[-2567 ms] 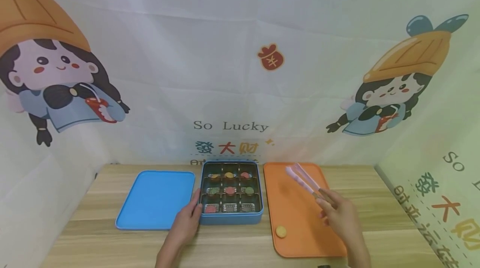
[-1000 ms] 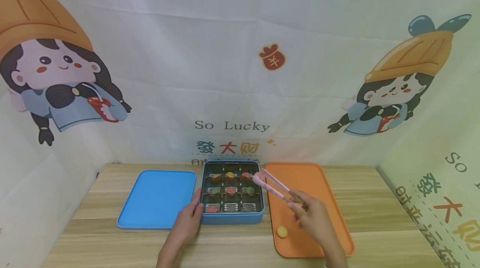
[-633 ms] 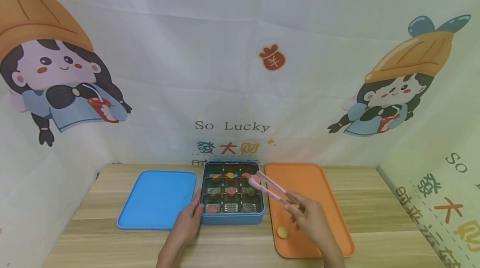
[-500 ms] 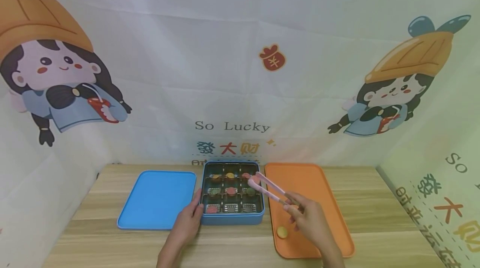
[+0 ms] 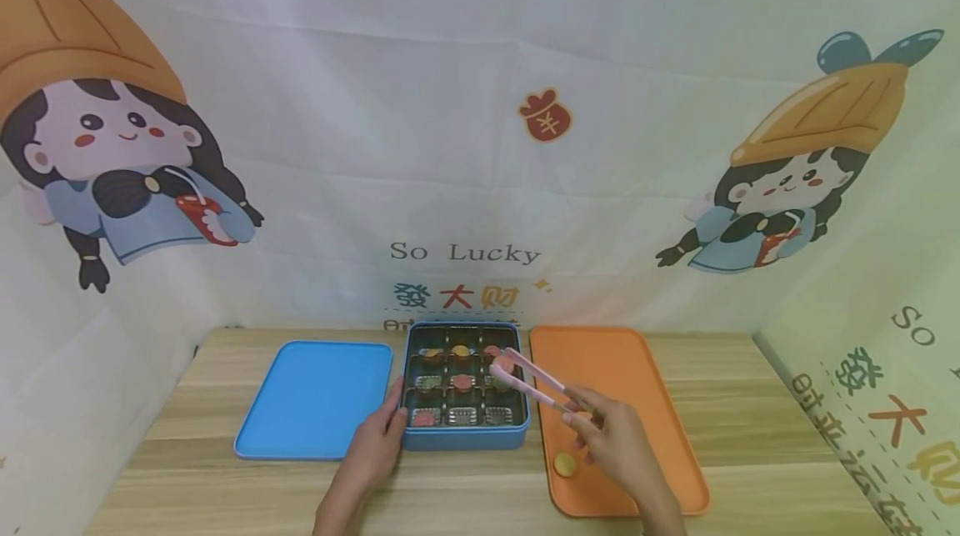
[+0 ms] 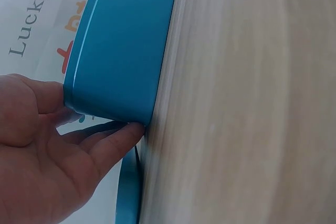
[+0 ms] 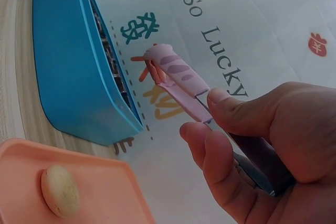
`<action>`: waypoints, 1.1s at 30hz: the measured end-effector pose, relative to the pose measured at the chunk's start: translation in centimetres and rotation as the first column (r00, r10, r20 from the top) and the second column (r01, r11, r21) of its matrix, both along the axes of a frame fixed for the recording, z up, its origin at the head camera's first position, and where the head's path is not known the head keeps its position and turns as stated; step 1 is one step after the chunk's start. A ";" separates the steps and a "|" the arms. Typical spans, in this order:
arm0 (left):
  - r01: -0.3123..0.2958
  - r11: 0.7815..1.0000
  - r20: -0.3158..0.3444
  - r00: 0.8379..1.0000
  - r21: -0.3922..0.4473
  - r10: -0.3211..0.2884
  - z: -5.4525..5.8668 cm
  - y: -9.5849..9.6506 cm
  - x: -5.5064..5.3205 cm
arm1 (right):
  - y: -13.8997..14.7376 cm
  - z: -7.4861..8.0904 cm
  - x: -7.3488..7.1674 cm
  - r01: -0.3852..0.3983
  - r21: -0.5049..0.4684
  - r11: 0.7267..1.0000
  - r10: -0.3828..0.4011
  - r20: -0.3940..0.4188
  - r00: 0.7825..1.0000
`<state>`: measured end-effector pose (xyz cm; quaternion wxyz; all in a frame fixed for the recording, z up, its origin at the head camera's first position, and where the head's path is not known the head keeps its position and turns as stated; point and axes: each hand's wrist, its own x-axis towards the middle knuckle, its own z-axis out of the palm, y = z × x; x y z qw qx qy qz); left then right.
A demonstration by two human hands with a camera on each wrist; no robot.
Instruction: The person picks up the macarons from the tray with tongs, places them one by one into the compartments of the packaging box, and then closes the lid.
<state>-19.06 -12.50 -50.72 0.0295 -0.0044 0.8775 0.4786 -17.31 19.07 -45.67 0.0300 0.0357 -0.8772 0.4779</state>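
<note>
In the head view, the left hand [image 5: 375, 436] touches the left side of a blue box [image 5: 465, 437]. In the left wrist view, its thumb is at the rim and the other fingers lie low against the side. The right hand [image 5: 618, 440] grips tongs [image 7: 181, 74] with pink, spotted tips. Between the tips is a reddish-pink round cookie [image 5: 504, 364], above the right side of the box. Inside, a divided plastic insert holds several small round cookies, yellow, pink and green; the tongs partly cover a green cookie. The front middle and front right compartments show only their ribbed bottoms.
An orange tray [image 5: 637, 469] lies right of the box, bearing one yellow round cookie [image 5: 565, 464] near its front left corner. Left of the box lies a blue lid [image 5: 315, 398]. A printed white cloth [image 5: 450, 144] hangs behind the wooden table [image 5: 765, 419].
The right hand has brought the tongs left from over the orange tray to over the box, and lately a little further left and lower. The left hand stays at the box.
</note>
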 end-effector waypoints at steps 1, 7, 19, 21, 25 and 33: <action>0.000 1.000 0.002 1.000 0.003 0.000 0.0 0.0 0.0 | 0.0 0.0 0.0 -0.004 0.000 1.000 0.004 -0.002 1.000; 0.017 1.000 -0.033 0.999 -0.007 -0.017 -0.1 -0.1 0.1 | -0.2 -0.1 0.1 -0.034 -0.004 0.999 0.034 -0.028 0.999; 0.016 1.000 -0.039 0.999 -0.010 -0.017 -0.1 -0.1 0.1 | -0.7 -0.4 0.0 -0.060 0.003 0.998 0.060 -0.021 0.998; 0.015 1.000 -0.028 1.000 -0.002 -0.015 -0.1 -0.1 0.0 | -0.7 -0.4 0.1 -0.067 -0.005 0.998 0.067 -0.028 0.997; 0.004 1.000 -0.006 1.000 0.006 -0.004 0.1 0.0 0.0 | -0.9 -0.3 0.1 -0.076 -0.019 0.997 0.075 -0.034 0.997; 0.002 1.000 0.001 1.000 0.007 -0.002 -0.1 0.0 -0.1 | -1.1 -0.6 0.1 -0.077 -0.013 0.997 0.077 -0.011 0.997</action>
